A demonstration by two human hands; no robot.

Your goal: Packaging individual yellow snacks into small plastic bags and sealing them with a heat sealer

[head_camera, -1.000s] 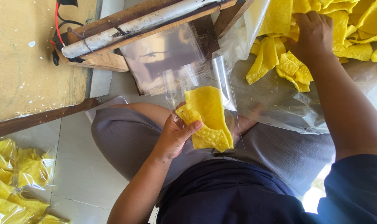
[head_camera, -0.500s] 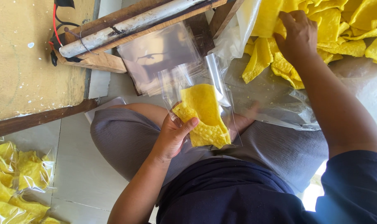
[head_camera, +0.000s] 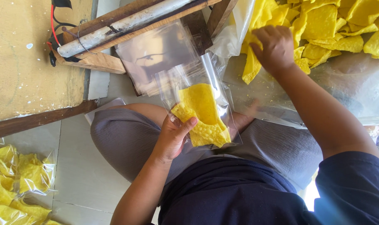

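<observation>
Yellow fried crackers (head_camera: 204,114) sit inside a clear plastic bag (head_camera: 198,89) held over the person's lap, near the middle of the head view. The left hand (head_camera: 173,135) pinches the bag's lower edge at about 7 o'clock from the crackers, thumb laid across the plastic and fingers curled behind it, so it is closed on the bag. The bag's mouth points toward 12 o'clock and stands slightly open.

From the bag, the right hand (head_camera: 275,48) lies at roughly 2 o'clock, well apart, fingers bent down onto a loose heap of crackers (head_camera: 331,29) spread on a plastic sheet (head_camera: 356,91). It presses on the pieces; whether it has actually closed around one I cannot tell.

To do this filling well, I judge the bag should stay tilted with its mouth kept wide, and the brittle pieces should slide in flat rather than be pushed, since they would snap easily.

Farther out, at 11 o'clock, a stack of empty clear bags (head_camera: 156,54) rests below a wooden frame with a metal bar (head_camera: 123,27). At 8 o'clock, filled packets (head_camera: 18,183) lie on the tiled floor (head_camera: 81,183).
</observation>
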